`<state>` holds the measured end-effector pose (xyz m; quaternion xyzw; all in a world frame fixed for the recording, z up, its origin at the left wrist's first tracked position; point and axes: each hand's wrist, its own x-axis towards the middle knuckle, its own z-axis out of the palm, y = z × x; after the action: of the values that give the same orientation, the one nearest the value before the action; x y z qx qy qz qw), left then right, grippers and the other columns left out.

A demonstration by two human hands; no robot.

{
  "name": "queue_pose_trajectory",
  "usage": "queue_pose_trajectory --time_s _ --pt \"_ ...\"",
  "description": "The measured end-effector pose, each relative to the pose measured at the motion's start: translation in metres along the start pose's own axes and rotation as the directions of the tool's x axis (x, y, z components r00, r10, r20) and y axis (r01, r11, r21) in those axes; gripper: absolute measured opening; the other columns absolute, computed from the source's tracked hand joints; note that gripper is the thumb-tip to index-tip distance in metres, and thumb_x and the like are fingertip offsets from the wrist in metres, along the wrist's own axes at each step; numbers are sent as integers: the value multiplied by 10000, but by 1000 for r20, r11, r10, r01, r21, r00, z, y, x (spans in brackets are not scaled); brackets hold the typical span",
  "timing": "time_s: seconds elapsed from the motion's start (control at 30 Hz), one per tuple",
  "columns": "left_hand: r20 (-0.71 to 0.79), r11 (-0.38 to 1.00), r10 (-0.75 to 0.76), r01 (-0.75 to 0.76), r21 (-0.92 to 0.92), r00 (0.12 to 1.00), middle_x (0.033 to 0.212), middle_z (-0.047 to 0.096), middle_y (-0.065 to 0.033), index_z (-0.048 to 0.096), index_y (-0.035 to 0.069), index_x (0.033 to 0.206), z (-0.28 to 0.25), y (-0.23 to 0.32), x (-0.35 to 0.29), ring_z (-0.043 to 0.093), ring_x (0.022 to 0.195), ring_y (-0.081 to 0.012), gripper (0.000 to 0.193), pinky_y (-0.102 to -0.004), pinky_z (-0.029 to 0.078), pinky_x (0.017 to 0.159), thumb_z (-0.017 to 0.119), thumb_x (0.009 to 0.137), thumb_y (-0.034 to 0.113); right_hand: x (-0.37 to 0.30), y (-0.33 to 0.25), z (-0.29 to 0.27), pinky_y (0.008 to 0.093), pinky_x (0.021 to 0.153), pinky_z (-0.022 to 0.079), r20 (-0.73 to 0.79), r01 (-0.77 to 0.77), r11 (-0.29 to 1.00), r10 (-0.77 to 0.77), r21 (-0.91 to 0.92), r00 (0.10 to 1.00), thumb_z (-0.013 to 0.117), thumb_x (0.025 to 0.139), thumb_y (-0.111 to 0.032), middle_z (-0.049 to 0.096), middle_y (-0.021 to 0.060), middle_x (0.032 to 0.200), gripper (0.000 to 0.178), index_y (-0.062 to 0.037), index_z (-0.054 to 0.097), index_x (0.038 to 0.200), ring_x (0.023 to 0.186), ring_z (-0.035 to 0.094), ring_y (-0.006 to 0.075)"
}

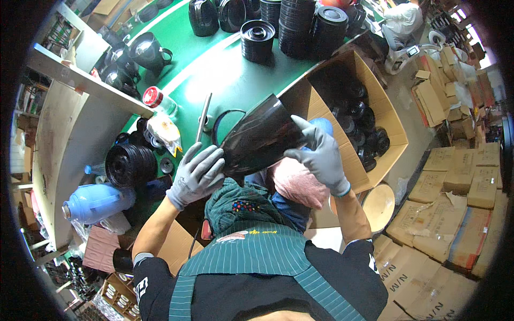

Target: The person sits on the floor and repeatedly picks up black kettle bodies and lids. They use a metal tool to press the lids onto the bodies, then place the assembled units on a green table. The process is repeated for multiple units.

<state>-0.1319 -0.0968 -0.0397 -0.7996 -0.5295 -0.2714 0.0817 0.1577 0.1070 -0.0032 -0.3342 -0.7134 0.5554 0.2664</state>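
A glossy black pitcher [262, 136] lies tilted between my gloved hands, above my lap, its looped handle toward the green table. My left hand [198, 176], in a grey glove, has its fingers closed against the pitcher's lower left end. My right hand [324, 158], gloved the same way, grips the opposite end with thumb and forefinger at its edge. A thin metal rod [204, 117] rises just beyond my left fingertips; whether they hold it I cannot tell. Behind it is a small metal piece [205, 122].
Stacks of black lids [257, 41] and dark pitchers [145, 51] stand on the green table [214, 75]. A red-capped jar [153, 97] is at the left. An open cardboard box [393, 134] of black parts sits right. A blue thermos-like bottle [99, 203] lies lower left.
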Motion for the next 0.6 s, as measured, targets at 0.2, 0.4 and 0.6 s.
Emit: queue_pose_trajectory --time_s 0.2,0.4,0.6 --pt "-367 953 -298 293 -72 881 1238 739 -195 700 12 1292 28 -13 28 728 1133 -382 471 -509 576 1021 795 846 129 27 -22 4 283 938 543 88 -305 952 306 -29 948 917 879 -168 747 130 1224 501 79 677 1244 1075 660 118" --pt "-292 801 -596 529 -281 748 1132 791 -189 734 4 1303 37 -43 31 781 1023 -316 439 -389 609 921 787 878 98 65 -16 12 318 812 557 286 -262 964 263 -44 921 831 971 -288 766 103 970 385 4 731 1202 887 677 134" --pt "-24 365 -874 624 -692 485 1212 779 -135 702 -50 1314 77 -78 -42 749 1076 -209 395 -359 594 991 760 975 144 175 44 21 314 701 567 575 -350 933 240 88 782 620 1067 -549 740 125 881 546 -30 775 992 753 698 146"
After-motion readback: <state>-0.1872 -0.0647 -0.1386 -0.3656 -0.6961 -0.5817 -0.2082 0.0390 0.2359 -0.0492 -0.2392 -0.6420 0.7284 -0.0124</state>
